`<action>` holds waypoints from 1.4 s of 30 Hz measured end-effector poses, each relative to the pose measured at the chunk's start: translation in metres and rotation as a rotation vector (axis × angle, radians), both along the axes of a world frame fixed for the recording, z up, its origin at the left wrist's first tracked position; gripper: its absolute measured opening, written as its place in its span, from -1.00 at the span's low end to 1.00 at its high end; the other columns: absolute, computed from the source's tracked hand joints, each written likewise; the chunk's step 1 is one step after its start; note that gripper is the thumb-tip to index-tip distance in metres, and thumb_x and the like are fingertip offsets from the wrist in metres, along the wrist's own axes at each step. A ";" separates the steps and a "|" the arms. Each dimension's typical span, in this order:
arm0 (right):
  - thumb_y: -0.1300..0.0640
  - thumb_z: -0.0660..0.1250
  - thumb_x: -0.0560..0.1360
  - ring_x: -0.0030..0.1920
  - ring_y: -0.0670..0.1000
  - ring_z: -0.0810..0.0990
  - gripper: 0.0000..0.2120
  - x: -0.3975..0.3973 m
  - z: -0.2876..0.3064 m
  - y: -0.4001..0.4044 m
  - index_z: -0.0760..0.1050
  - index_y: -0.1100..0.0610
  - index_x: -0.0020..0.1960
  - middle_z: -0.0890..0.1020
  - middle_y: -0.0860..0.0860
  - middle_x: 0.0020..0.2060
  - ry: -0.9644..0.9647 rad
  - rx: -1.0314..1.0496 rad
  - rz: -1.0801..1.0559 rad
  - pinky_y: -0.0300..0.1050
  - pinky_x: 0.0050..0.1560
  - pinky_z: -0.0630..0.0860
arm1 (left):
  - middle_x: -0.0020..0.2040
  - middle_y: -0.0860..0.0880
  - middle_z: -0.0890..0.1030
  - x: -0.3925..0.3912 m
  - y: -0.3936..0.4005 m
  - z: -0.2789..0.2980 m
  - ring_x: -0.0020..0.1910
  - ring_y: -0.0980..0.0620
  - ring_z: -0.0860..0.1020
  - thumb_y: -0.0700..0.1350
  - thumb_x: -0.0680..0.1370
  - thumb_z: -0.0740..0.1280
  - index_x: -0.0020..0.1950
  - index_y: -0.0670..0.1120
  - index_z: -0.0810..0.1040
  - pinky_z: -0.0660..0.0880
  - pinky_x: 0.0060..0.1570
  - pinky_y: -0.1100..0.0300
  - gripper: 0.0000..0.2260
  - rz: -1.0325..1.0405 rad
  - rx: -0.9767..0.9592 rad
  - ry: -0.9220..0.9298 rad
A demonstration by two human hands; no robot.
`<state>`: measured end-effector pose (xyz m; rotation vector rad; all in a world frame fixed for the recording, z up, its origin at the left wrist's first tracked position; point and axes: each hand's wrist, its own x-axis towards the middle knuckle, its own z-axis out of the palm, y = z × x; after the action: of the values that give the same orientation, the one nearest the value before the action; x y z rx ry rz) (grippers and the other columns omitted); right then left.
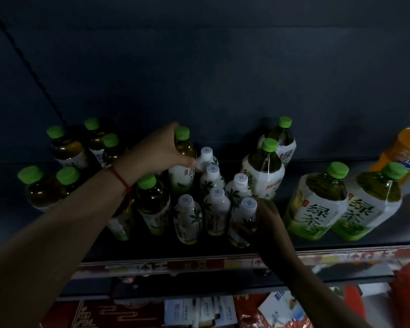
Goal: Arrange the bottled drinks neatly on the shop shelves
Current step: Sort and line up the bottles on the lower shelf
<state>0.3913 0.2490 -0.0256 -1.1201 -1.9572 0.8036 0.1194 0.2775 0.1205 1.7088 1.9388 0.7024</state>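
A clear plastic green-tea bottle with a ribbed green cap is gripped round its shoulder by the left hand at the far middle of the dark flat shelf, while a white-capped palm-print plastic bottle at the near edge is held round its neck by the right hand. Similar white-capped bottles are clustered between them, large square-shouldered green-tea bottles are stood to the right, and bare shelf is left at the far right behind them

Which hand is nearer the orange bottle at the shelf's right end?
The right hand: it grips a white-capped bottle left of the orange bottle. The left hand is farther left, holding a green-capped bottle.
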 end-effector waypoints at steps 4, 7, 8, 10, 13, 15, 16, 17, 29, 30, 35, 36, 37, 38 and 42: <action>-0.05 0.49 0.37 0.19 -0.28 0.41 -0.58 -0.003 -0.004 0.004 0.49 -0.02 0.18 0.51 -0.06 0.14 -0.027 -0.001 -0.021 -0.47 0.05 0.38 | -0.25 0.11 0.54 -0.006 -0.004 -0.003 -0.27 0.15 0.52 -0.03 0.29 0.62 -0.12 0.01 0.44 0.34 -0.34 0.23 -0.62 -0.079 -0.077 0.137; -0.18 0.45 0.39 0.19 -0.12 0.51 -0.56 -0.002 -0.008 0.006 0.50 -0.03 0.19 0.54 -0.08 0.14 -0.053 -0.021 -0.014 -0.10 0.10 0.52 | -0.24 0.12 0.55 -0.008 -0.008 0.000 -0.25 0.12 0.54 0.05 0.30 0.58 -0.09 0.01 0.44 0.35 -0.32 0.19 -0.62 -0.116 -0.089 0.269; -0.19 0.45 0.39 0.18 -0.10 0.53 -0.56 -0.002 -0.008 0.006 0.50 -0.04 0.19 0.55 -0.09 0.14 -0.062 -0.018 -0.019 -0.04 0.08 0.53 | -0.22 0.12 0.55 -0.007 -0.010 0.000 -0.23 0.11 0.55 0.07 0.31 0.57 -0.06 0.01 0.44 0.36 -0.31 0.18 -0.62 -0.125 -0.090 0.313; -0.16 0.46 0.39 0.17 -0.11 0.54 -0.58 -0.001 -0.006 0.005 0.49 -0.07 0.19 0.55 -0.11 0.13 -0.070 -0.002 -0.028 -0.01 0.06 0.54 | -0.18 0.14 0.54 -0.005 -0.016 0.000 -0.18 0.10 0.54 0.12 0.34 0.54 -0.01 0.01 0.45 0.38 -0.28 0.17 -0.61 -0.133 -0.064 0.409; -0.13 0.45 0.40 0.12 -0.16 0.52 -0.60 0.001 0.001 0.002 0.47 -0.08 0.18 0.52 -0.14 0.12 -0.108 0.015 -0.039 -0.15 0.02 0.53 | 0.01 0.06 0.55 0.002 -0.027 0.000 0.02 -0.02 0.54 0.22 0.40 0.41 0.14 0.02 0.48 0.44 -0.10 0.11 -0.58 -0.113 0.081 0.582; -0.12 0.45 0.39 0.07 -0.15 0.50 -0.58 0.003 0.008 0.003 0.44 -0.05 0.18 0.49 -0.12 0.09 -0.167 0.023 -0.034 -0.24 -0.03 0.45 | 0.14 0.05 0.56 0.012 -0.038 0.005 0.13 -0.02 0.50 0.28 0.44 0.26 0.23 0.04 0.48 0.45 0.02 0.07 -0.53 -0.102 0.203 0.609; -0.12 0.45 0.39 0.04 -0.14 0.49 -0.56 0.004 0.010 0.003 0.43 -0.04 0.19 0.48 -0.12 0.08 -0.186 0.012 -0.027 -0.25 -0.04 0.43 | 0.15 0.07 0.56 0.020 -0.046 0.007 0.15 0.01 0.49 0.26 0.48 0.22 0.24 0.05 0.50 0.44 0.04 0.07 -0.56 -0.096 0.267 0.551; -0.13 0.45 0.39 0.02 -0.14 0.50 -0.54 0.005 0.013 0.003 0.41 -0.04 0.21 0.47 -0.12 0.08 -0.195 -0.015 -0.017 -0.24 -0.04 0.43 | 0.14 0.11 0.57 0.029 -0.056 0.009 0.13 0.05 0.49 0.21 0.52 0.22 0.21 0.07 0.52 0.43 0.03 0.10 -0.64 -0.085 0.338 0.467; -0.26 0.22 0.47 0.17 -0.46 0.34 -0.62 0.089 -0.029 -0.092 0.33 -0.26 0.27 0.39 -0.34 0.17 -0.217 -0.187 0.043 -0.47 0.06 0.37 | 0.09 0.33 0.52 0.148 -0.217 -0.153 0.09 0.35 0.47 0.10 0.60 0.29 0.11 0.24 0.52 0.40 0.02 0.40 -0.89 0.096 -0.014 -0.241; -0.20 0.26 0.50 0.16 -0.48 0.34 -0.65 0.099 -0.043 -0.098 0.36 -0.24 0.27 0.40 -0.29 0.19 -0.247 -0.219 0.051 -0.50 0.03 0.34 | 0.11 0.35 0.50 0.158 -0.223 -0.172 0.10 0.40 0.45 0.10 0.61 0.29 0.12 0.28 0.48 0.40 0.03 0.41 -0.89 0.123 -0.109 -0.317; 0.00 0.35 0.53 0.04 -0.32 0.45 -0.58 0.129 -0.129 -0.084 0.40 -0.01 0.37 0.42 -0.12 0.28 -0.401 -0.271 0.048 -0.49 -0.06 0.37 | 0.03 0.12 0.61 0.193 -0.197 -0.284 -0.04 0.23 0.58 -0.01 0.60 0.34 0.21 0.11 0.54 0.49 -0.08 0.30 -0.82 0.344 -0.317 -0.645; 0.03 0.36 0.53 0.09 -0.26 0.44 -0.58 0.131 -0.145 -0.071 0.40 0.00 0.37 0.45 -0.06 0.30 -0.411 -0.265 0.034 -0.43 -0.01 0.40 | -0.02 0.06 0.63 0.196 -0.183 -0.312 -0.10 0.17 0.60 -0.05 0.60 0.35 0.19 0.05 0.56 0.51 -0.10 0.25 -0.83 0.395 -0.339 -0.719; 0.04 0.37 0.53 0.12 -0.16 0.48 -0.57 0.132 -0.160 -0.057 0.39 0.00 0.38 0.48 0.00 0.29 -0.418 -0.249 0.013 -0.33 0.02 0.46 | -0.04 0.01 0.64 0.198 -0.165 -0.338 -0.11 0.11 0.60 -0.06 0.59 0.36 0.15 0.04 0.58 0.53 -0.06 0.18 -0.85 0.442 -0.348 -0.775; 0.04 0.37 0.53 0.12 -0.06 0.53 -0.56 0.132 -0.175 -0.041 0.38 0.00 0.38 0.52 0.04 0.27 -0.432 -0.203 -0.011 -0.19 0.02 0.53 | 0.00 -0.02 0.65 0.198 -0.146 -0.363 -0.08 0.06 0.60 -0.06 0.59 0.37 0.11 0.04 0.59 0.55 0.00 0.12 -0.89 0.487 -0.355 -0.831; -0.01 0.33 0.50 0.13 0.25 0.55 -0.59 0.121 -0.230 0.026 0.50 0.19 0.26 0.57 0.21 0.14 -0.512 0.102 -0.109 0.03 0.08 0.49 | -0.08 0.00 0.56 0.194 -0.065 -0.437 -0.12 0.05 0.52 -0.06 0.64 0.28 0.18 -0.04 0.51 0.51 -0.09 0.15 -0.86 0.554 -0.286 -1.016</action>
<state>0.5124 0.2751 -0.2559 -1.4599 -2.2909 0.3722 0.3138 0.2129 -0.3164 0.4206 1.5892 1.1232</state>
